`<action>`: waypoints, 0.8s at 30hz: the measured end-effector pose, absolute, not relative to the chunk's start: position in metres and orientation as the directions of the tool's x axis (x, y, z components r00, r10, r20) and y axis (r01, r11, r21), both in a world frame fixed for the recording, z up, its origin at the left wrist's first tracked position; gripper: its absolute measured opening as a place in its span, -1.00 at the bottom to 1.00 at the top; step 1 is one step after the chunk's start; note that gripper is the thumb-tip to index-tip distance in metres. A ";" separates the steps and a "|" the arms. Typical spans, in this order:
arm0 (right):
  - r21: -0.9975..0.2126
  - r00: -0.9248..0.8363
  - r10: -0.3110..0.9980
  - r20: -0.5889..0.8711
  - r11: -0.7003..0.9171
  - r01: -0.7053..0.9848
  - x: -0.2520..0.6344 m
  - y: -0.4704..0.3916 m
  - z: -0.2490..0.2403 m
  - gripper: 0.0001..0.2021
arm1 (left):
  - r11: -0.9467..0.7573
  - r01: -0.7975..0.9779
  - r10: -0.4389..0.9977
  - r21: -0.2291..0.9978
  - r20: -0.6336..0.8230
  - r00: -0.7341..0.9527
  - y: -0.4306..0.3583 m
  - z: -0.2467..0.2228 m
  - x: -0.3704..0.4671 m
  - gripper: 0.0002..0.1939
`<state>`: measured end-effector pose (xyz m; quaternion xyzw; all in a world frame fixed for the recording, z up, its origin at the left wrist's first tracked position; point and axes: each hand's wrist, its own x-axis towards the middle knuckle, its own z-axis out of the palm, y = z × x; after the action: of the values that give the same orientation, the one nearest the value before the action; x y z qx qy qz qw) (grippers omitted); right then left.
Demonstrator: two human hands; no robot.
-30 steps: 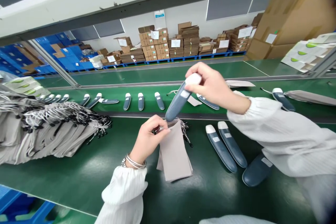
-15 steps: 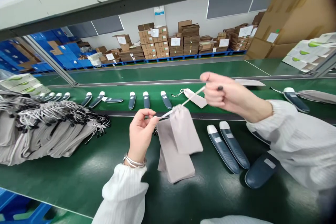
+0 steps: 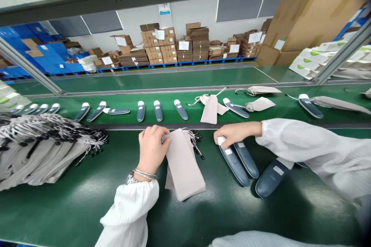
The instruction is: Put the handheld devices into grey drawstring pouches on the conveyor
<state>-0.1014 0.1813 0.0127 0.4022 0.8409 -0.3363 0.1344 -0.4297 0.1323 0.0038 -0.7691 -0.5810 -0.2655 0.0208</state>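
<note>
A stack of flat grey drawstring pouches (image 3: 187,168) lies on the green work surface, its black-tipped cords at the far right corner. My left hand (image 3: 152,148) is closed, thumb and fingers pinching the upper left edge of a pouch in the stack. Over to the right, my right hand (image 3: 233,134) grips the white end of a slim dark blue handheld device (image 3: 235,168), which still lies low at the surface. Beside it rest a second blue device (image 3: 247,160) and a wider blue one (image 3: 271,179), the latter partly under my sleeve.
A large heap of grey pouches (image 3: 43,158) spreads at the left. Beyond a dark rail (image 3: 162,126), a green belt carries several blue devices (image 3: 141,111) and a grey pouch (image 3: 209,110). A metal post (image 3: 343,50) and cartons (image 3: 315,15) stand at the right.
The pouch held between my hands by its cord now lies on the belt. My right hand has come down to the blue device; my left hand has moved to the pouch stack.
</note>
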 end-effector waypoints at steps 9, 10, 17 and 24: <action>-0.740 -0.402 0.839 0.367 0.525 0.421 -0.135 0.214 0.110 -0.75 | -0.524 0.691 0.850 0.498 0.361 0.385 0.127 0.030 -0.430 -0.89; -0.723 -0.374 0.830 0.414 0.549 0.419 -0.144 0.214 0.116 -0.75 | -0.539 0.611 0.842 0.580 0.359 0.402 0.123 0.034 -0.428 -0.90; -0.758 -0.746 0.646 0.159 0.564 0.327 -0.199 0.203 0.097 -0.65 | -0.485 0.320 0.874 0.814 0.461 0.154 0.107 0.044 -0.402 -0.87; -0.990 -0.744 0.661 -0.098 0.011 0.141 -0.170 0.159 0.081 -0.71 | -0.204 -0.064 0.975 0.977 0.197 -0.098 0.108 0.047 -0.404 -0.76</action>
<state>-0.1701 0.1587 0.0809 0.2941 0.6814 -0.6386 -0.2035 -0.4045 0.1080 0.0465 -0.5060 -0.4504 -0.5882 -0.4417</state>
